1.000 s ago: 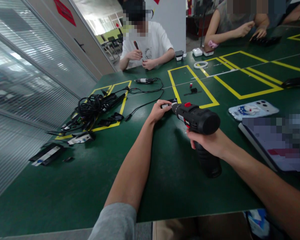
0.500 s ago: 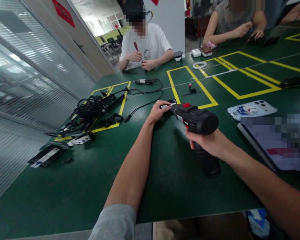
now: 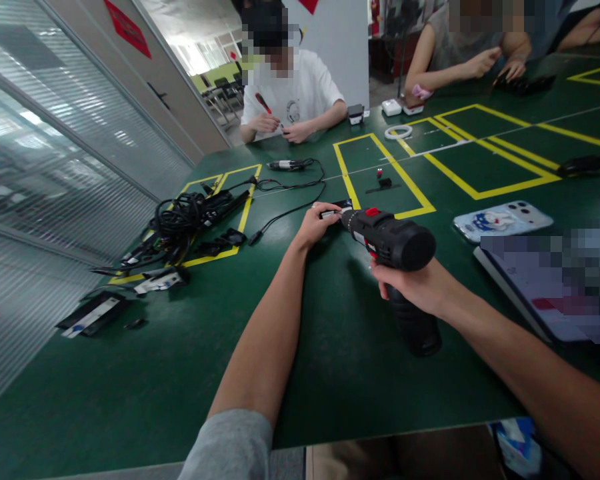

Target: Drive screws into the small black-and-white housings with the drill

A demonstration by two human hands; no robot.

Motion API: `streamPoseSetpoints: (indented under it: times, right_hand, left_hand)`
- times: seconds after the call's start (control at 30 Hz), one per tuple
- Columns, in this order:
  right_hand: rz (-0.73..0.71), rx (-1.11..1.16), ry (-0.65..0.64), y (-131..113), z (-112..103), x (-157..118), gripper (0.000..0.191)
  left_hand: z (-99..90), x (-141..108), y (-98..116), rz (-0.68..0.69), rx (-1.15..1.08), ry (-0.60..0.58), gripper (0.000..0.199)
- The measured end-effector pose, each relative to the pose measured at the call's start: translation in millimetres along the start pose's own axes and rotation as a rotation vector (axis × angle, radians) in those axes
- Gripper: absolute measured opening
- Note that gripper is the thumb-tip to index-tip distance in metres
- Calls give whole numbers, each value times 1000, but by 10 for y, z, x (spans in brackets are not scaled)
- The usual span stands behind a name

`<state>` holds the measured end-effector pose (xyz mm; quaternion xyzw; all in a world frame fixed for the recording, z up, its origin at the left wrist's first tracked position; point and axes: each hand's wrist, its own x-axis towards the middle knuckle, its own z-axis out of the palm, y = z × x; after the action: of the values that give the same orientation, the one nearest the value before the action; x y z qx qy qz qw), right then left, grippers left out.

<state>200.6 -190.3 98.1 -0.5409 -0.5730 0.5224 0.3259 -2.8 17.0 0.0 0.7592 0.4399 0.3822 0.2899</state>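
Right hand (image 3: pixel 409 283) grips drill (image 3: pixel 394 237), long axis forward-left toward part (image 3: pixel 344 203); left hand (image 3: pixel 315 227), nearer, pinches part. Drill-to-part contact: cannot tell.

One camera on the head looks forward and down, from not far behind and above the fingers (image 3: pixel 326 207), over the green table (image 3: pixel 343 380).

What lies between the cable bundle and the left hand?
In the head view, yellow tape, small black parts and a cable end lie between them.
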Motion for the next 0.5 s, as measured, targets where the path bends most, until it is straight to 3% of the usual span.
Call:
streamPoseSetpoints:
  times: [0.5]
  right_hand:
    - [-4,-13,5,-11,-13,-3,2]
  left_hand:
    - [5,2,-21,-2,-17,11,25]
